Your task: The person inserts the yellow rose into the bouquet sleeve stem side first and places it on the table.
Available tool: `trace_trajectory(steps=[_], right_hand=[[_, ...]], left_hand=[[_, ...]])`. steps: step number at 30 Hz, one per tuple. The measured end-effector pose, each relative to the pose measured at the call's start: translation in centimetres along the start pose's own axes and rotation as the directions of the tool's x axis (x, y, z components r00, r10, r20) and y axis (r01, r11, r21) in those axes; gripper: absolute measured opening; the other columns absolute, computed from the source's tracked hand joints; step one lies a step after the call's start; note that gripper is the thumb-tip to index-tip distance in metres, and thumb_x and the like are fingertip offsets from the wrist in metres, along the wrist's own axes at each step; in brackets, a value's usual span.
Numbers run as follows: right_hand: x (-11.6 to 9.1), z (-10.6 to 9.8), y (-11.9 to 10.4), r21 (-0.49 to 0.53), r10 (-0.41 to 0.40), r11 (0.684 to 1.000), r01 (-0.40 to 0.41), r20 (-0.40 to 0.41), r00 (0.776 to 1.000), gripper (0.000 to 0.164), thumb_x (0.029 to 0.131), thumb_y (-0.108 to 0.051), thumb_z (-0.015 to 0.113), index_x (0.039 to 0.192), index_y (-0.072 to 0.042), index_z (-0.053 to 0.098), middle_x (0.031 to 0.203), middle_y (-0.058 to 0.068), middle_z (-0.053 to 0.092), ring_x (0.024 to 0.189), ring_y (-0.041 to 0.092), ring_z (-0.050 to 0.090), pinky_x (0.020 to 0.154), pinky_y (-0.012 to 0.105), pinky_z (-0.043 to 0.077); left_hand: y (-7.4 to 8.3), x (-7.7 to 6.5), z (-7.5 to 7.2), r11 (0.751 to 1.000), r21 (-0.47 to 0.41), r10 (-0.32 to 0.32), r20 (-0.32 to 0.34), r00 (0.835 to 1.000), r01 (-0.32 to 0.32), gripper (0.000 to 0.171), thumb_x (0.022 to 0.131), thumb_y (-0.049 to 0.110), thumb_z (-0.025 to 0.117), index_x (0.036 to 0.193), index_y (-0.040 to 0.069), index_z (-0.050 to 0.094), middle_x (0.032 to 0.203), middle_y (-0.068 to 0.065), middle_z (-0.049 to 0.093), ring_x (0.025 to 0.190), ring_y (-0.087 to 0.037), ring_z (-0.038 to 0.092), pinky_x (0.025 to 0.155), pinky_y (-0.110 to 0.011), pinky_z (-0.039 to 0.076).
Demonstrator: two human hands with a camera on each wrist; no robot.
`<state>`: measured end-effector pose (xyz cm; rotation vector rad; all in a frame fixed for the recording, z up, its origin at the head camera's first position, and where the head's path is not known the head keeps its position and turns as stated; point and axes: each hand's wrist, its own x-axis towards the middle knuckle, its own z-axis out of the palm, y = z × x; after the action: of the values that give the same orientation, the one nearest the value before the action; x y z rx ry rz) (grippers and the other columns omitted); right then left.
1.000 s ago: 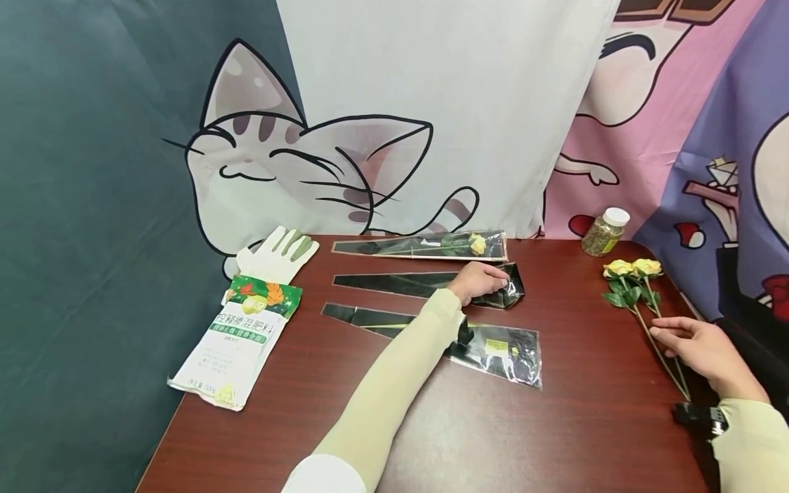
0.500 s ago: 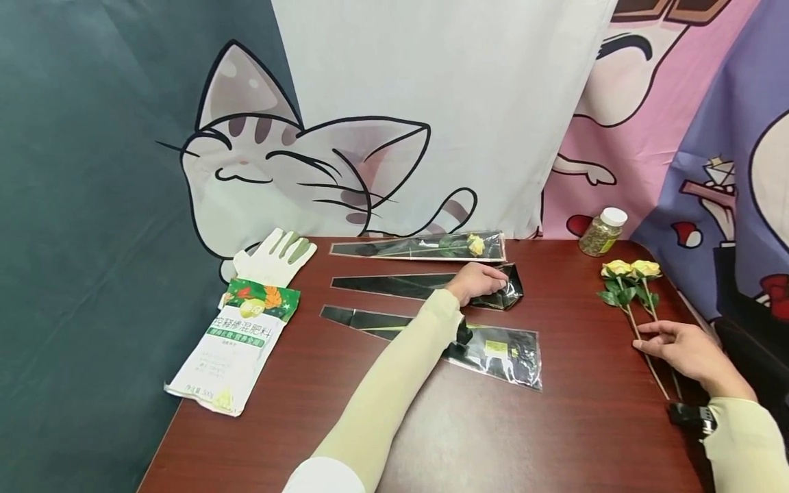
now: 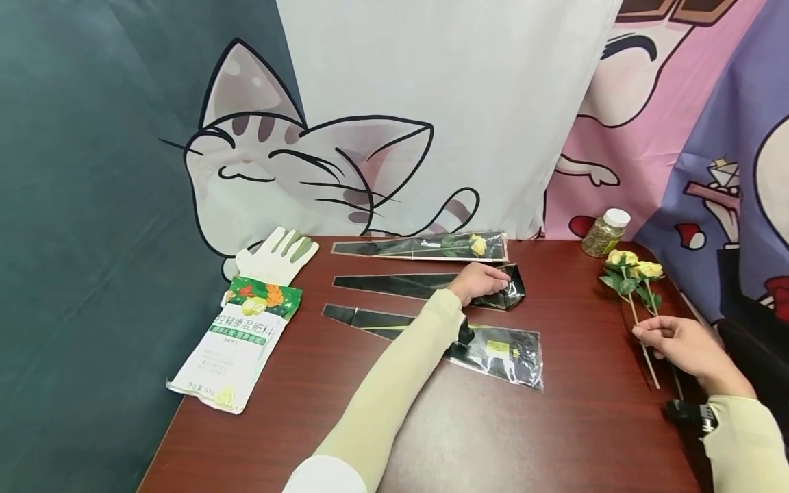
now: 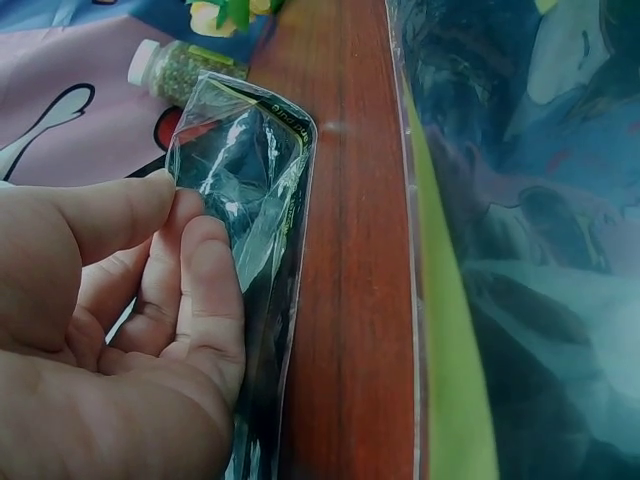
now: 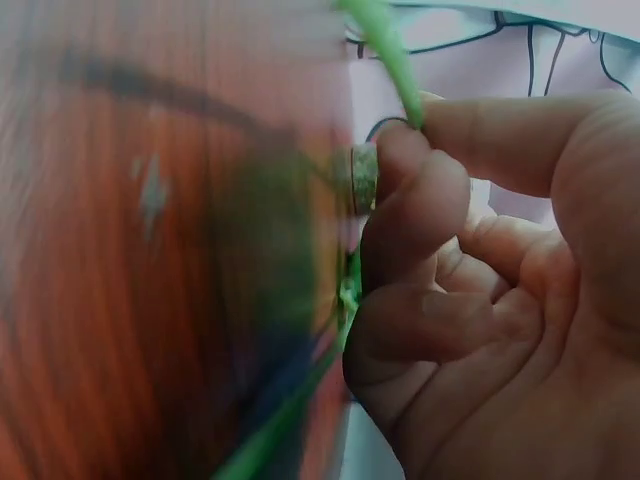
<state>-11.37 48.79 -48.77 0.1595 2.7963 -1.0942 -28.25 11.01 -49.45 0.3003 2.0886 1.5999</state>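
Note:
My left hand (image 3: pixel 477 282) pinches the mouth of the middle black-and-clear flower sleeve (image 3: pixel 382 283). In the left wrist view, thumb and fingertips hold the film's edge, and the sleeve's wide end (image 4: pixel 240 170) stands up from the table. Over at the right side, my right hand (image 3: pixel 684 348) pinches the stem of one yellow rose (image 3: pixel 621 259) between thumb and forefinger. A second yellow rose (image 3: pixel 648 270) lies just beside it, its stem partly behind the hand. The right wrist view shows the pinched green stem (image 5: pixel 385 45) close up; its table side is blurred.
Behind the middle sleeve lies another sleeve (image 3: pixel 394 247) with a yellow rose inside; a front sleeve (image 3: pixel 524 349) carries a yellow label. A white-lidded jar (image 3: pixel 603 236) stands back right. At left are a fertilizer bag (image 3: pixel 231 352) and a white glove (image 3: pixel 271 263).
My right hand has shifted left, taking one rose's stem apart from the other; that flower now sits slightly higher than its neighbour. The left hand keeps its hold on the sleeve.

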Motion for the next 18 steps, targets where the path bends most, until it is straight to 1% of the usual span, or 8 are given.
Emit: trace_trajectory(steps=[2, 4, 8, 13, 15, 18], right_hand=[[0.4, 0.3, -0.5, 0.019, -0.012, 1.000, 0.012, 0.007, 1.000, 0.038, 0.107, -0.031, 0.065, 0.114, 0.006, 0.067, 0.083, -0.013, 0.070, 0.070, 0.008, 0.062, 0.060, 0.027, 0.052], [0.8, 0.5, -0.9, 0.017, -0.022, 1.000, 0.022, 0.004, 1.000, 0.038, 0.107, -0.032, 0.065, 0.114, 0.006, 0.067, 0.083, -0.013, 0.070, 0.070, 0.008, 0.063, 0.060, 0.026, 0.052], [1.6, 1.0, -1.9, 0.051, -0.036, 0.998, 0.037, -0.007, 0.999, 0.038, 0.107, -0.030, 0.066, 0.115, 0.007, 0.065, 0.082, -0.015, 0.072, 0.068, 0.009, 0.063, 0.059, 0.026, 0.052], [2.5, 1.7, -3.4, 0.077, -0.064, 0.995, 0.065, -0.020, 0.998, 0.036, 0.107, -0.028, 0.066, 0.115, 0.007, 0.063, 0.079, -0.014, 0.073, 0.063, 0.011, 0.062, 0.056, 0.028, 0.052], [2.9, 2.0, -4.0, 0.081, -0.069, 0.994, 0.071, -0.018, 0.997, 0.037, 0.107, -0.030, 0.065, 0.116, 0.006, 0.063, 0.079, -0.013, 0.073, 0.064, 0.011, 0.062, 0.057, 0.028, 0.052], [3.7, 2.4, -4.8, 0.113, -0.069, 0.991, 0.070, -0.013, 0.998, 0.038, 0.108, -0.029, 0.065, 0.118, 0.007, 0.062, 0.079, -0.011, 0.073, 0.064, 0.012, 0.062, 0.057, 0.029, 0.053]], left_hand=[[-0.2, 0.0, -0.1, 1.000, 0.007, 0.008, -0.008, 1.000, -0.007, 0.020, 0.100, 0.010, 0.073, 0.117, 0.008, 0.082, 0.107, -0.009, 0.080, 0.091, -0.016, 0.071, 0.093, -0.038, 0.064], [-0.3, 0.0, 0.0, 1.000, 0.018, 0.010, -0.018, 1.000, -0.010, 0.019, 0.100, 0.011, 0.074, 0.116, 0.008, 0.083, 0.103, -0.007, 0.080, 0.087, -0.014, 0.069, 0.090, -0.036, 0.064], [-0.3, 0.1, 0.0, 1.000, 0.019, 0.003, -0.030, 1.000, -0.003, 0.018, 0.099, 0.011, 0.075, 0.115, 0.009, 0.084, 0.099, -0.005, 0.079, 0.082, -0.010, 0.067, 0.089, -0.035, 0.064], [-0.2, 0.1, 0.0, 1.000, 0.012, 0.006, -0.017, 1.000, -0.006, 0.018, 0.099, 0.011, 0.075, 0.115, 0.008, 0.083, 0.100, -0.005, 0.079, 0.084, -0.011, 0.067, 0.090, -0.036, 0.064], [-0.2, 0.1, 0.0, 1.000, 0.009, 0.008, -0.017, 1.000, -0.008, 0.018, 0.099, 0.011, 0.074, 0.115, 0.008, 0.083, 0.100, -0.006, 0.079, 0.085, -0.013, 0.068, 0.090, -0.036, 0.064], [-0.3, 0.1, 0.1, 1.000, 0.013, 0.003, -0.020, 1.000, -0.003, 0.018, 0.099, 0.011, 0.075, 0.115, 0.009, 0.083, 0.099, -0.004, 0.079, 0.087, -0.014, 0.069, 0.090, -0.036, 0.064]])
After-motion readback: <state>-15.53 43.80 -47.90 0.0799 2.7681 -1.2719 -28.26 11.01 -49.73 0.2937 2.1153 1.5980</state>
